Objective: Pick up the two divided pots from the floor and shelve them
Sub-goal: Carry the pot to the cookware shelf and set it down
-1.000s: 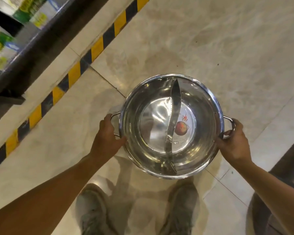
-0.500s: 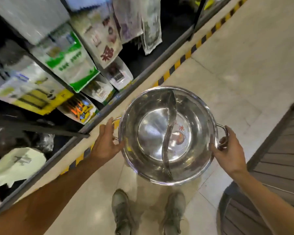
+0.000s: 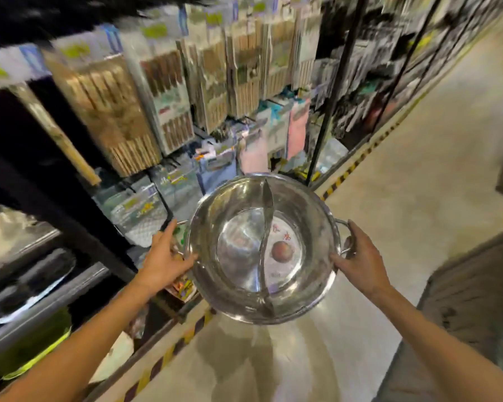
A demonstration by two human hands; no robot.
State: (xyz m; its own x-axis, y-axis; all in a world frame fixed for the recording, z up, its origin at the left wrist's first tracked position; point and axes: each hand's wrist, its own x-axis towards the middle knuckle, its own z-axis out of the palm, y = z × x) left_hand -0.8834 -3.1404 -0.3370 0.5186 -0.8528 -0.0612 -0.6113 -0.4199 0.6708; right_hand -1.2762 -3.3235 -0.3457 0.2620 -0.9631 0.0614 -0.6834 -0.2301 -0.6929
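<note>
A shiny steel divided pot (image 3: 244,250) with a curved centre partition and a round sticker in its right half is held level in front of me, above the floor. My left hand (image 3: 163,256) grips its left handle and rim. My right hand (image 3: 360,256) grips its right wire handle. It looks like one pot, though a second could be nested beneath; I cannot tell. The pot hangs just in front of the shelving (image 3: 79,227) on the left.
The shelving holds hanging packs of chopsticks (image 3: 163,91) and boxed goods (image 3: 134,210). Shiny metal ware (image 3: 26,274) lies on a lower left shelf. A black upright post (image 3: 328,117) stands behind the pot. Yellow-black tape (image 3: 357,161) edges the tiled floor (image 3: 418,169). A dark mat (image 3: 471,300) lies right.
The view has swung up from the floor toward the shelves. The pot has risen with both hands still on its handles, and now sits in front of the shelving.
</note>
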